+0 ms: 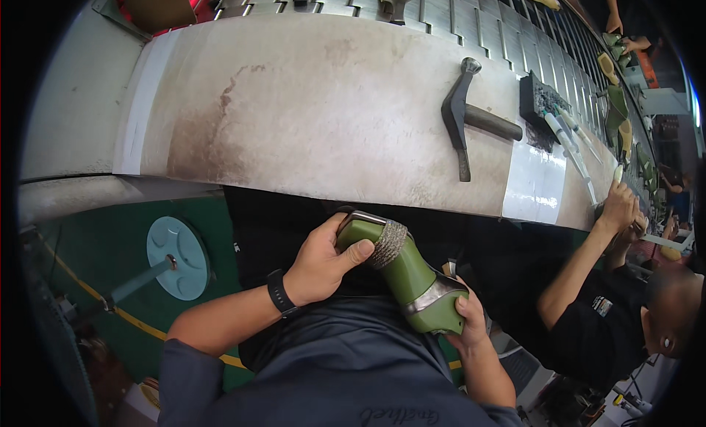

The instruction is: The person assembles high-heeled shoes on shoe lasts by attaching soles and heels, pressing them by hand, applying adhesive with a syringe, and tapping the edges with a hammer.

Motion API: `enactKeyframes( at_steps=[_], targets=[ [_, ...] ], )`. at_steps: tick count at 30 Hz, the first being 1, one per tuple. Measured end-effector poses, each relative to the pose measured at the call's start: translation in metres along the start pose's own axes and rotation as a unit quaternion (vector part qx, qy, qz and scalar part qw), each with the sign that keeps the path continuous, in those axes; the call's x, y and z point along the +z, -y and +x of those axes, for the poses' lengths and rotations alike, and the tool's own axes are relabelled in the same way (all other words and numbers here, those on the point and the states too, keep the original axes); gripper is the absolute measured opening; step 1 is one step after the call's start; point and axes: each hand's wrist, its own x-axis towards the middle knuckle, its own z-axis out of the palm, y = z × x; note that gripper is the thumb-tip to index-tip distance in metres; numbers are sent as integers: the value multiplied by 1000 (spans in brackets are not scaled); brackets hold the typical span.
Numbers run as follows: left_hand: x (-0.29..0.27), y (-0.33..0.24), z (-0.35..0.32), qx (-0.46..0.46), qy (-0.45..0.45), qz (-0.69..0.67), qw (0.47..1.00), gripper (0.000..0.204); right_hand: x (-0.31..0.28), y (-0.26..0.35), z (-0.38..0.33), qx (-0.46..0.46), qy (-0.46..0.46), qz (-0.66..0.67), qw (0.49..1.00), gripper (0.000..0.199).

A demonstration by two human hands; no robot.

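Observation:
In front of my body, off the near edge of the bench, I hold a green shoe last (409,277) with both hands. A glittery silver band (390,245) wraps across it near its left end, and a smooth metallic strip (435,293) crosses it lower right. My left hand (321,259) is closed on the left end, its thumb lying beside the glittery band. My right hand (471,318) grips the lower right end, with its thumb on top and most of the fingers hidden behind. The underside of the last is out of sight.
A hammer (462,117) lies on the stained pale bench top (316,103). Right of it are a black block (540,96) and capped syringe-like tubes (570,148). Metal slats (434,15) run behind. At the right, a person (610,302) works close by. A blue wheel (178,258) stands at the left.

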Motion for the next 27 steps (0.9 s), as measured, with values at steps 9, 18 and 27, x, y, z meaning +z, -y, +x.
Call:
enactKeyframes(
  at_steps=[9,18,27],
  targets=[
    [1,-6,10,-58,-23,10,998,67,18,-8,-17,64,-11,-28,998,71],
    [30,-4,7,-88,-98,-103,986,63,38,53,-24,81,-79,-82,990,68],
    [39,8,14,-19,-130,-92,987,63,-3,58,16,56,-8,-118,991,71]
  ],
)
